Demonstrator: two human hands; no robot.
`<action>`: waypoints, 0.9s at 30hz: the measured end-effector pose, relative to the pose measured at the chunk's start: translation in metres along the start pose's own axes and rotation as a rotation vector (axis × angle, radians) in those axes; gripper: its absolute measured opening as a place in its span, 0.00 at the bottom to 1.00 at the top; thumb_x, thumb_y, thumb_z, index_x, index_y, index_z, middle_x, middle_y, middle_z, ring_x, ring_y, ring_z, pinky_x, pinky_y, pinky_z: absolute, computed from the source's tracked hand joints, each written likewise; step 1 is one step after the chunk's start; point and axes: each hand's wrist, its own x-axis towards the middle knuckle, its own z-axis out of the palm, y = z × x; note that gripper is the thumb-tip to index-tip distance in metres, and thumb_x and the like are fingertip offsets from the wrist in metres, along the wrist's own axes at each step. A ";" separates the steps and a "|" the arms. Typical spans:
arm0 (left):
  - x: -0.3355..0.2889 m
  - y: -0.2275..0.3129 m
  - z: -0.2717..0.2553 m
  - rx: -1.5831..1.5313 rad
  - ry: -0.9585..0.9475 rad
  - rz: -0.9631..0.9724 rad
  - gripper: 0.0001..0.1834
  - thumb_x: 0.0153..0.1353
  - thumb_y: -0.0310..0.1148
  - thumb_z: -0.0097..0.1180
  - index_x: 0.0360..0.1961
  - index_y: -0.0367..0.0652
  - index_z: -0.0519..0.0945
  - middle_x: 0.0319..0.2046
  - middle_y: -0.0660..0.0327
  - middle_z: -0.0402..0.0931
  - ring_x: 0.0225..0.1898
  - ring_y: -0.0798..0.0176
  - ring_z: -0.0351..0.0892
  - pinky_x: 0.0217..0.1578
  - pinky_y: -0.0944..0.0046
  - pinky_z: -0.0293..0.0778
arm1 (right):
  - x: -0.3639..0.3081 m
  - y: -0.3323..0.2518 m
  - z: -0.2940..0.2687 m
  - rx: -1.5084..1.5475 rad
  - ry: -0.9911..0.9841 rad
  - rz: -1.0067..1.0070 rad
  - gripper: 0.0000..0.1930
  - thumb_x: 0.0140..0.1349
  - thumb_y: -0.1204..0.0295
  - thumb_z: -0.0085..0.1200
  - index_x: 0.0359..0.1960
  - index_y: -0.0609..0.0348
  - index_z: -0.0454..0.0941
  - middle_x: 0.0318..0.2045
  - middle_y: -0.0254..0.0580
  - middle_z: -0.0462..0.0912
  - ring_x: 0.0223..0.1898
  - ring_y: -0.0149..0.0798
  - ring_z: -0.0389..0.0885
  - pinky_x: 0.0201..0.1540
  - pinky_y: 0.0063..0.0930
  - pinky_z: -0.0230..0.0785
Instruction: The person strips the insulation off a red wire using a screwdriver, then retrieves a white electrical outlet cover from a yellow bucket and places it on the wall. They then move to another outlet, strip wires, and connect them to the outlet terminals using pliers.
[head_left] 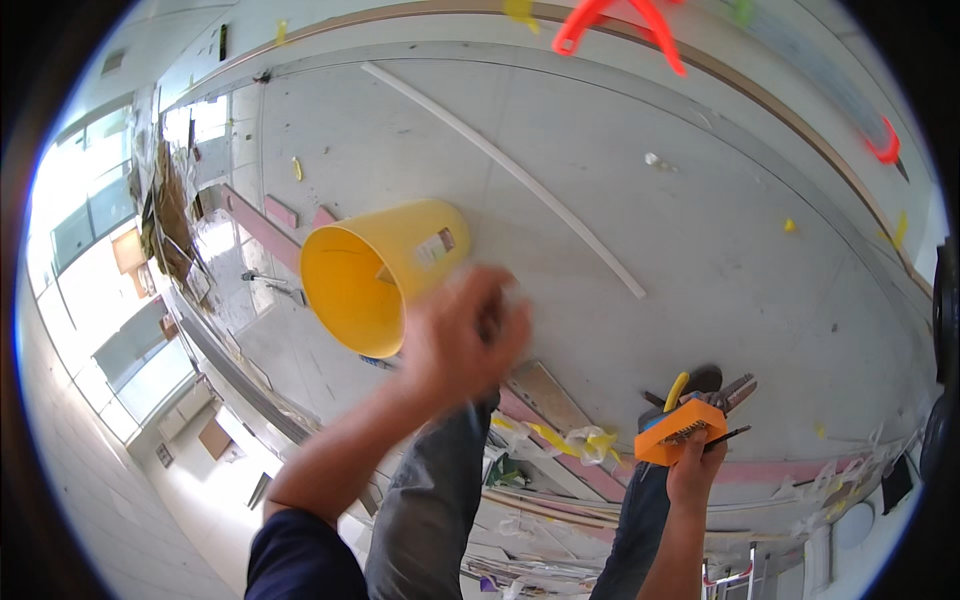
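Note:
My left hand [462, 335] is raised in front of a yellow bucket [440, 222], its fingers curled and smeared by motion. Whether it holds anything cannot be made out. The bucket lies on its side with its mouth toward the left. My right hand [692, 475] is closed around an orange box [655, 442] with small metal pieces showing in its open face. A dark, thin, pointed tool [728, 437] sticks out beside those fingers. Just beyond the box are a yellow handle [677, 390] and grey metal jaws [740, 388], partly hidden.
A long white strip [500, 160] lies across the grey floor. Pink board offcuts [262, 228] are left of the bucket; yellow and clear plastic scraps [590, 445] lie near my legs. Blurred red-orange tool parts [625, 25] show at the top edge. Debris [170, 220] is piled far left.

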 end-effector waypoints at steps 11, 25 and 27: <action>0.236 -0.312 -0.031 0.858 -0.485 -0.337 0.16 0.61 0.33 0.58 0.50 0.42 0.83 0.42 0.50 0.85 0.49 0.46 0.83 0.49 0.49 0.79 | 0.010 0.003 0.084 -0.015 0.038 0.025 0.37 0.64 0.38 0.60 0.57 0.60 0.70 0.52 0.37 0.76 0.46 0.30 0.79 0.49 0.29 0.77; 0.172 -0.165 -0.066 -0.257 -0.399 0.001 0.09 0.53 0.34 0.63 0.28 0.39 0.79 0.23 0.49 0.80 0.26 0.45 0.80 0.31 0.53 0.78 | 0.086 -0.010 0.187 -0.175 -0.044 -0.040 0.31 0.72 0.47 0.57 0.59 0.65 0.72 0.51 0.37 0.80 0.51 0.31 0.80 0.57 0.31 0.73; 0.115 -0.113 -0.096 -0.322 -0.390 0.293 0.08 0.51 0.31 0.63 0.24 0.40 0.76 0.16 0.53 0.75 0.19 0.47 0.77 0.23 0.53 0.74 | 0.095 -0.019 0.215 -0.182 -0.093 -0.020 0.28 0.72 0.50 0.57 0.58 0.65 0.74 0.50 0.36 0.81 0.50 0.30 0.80 0.56 0.30 0.73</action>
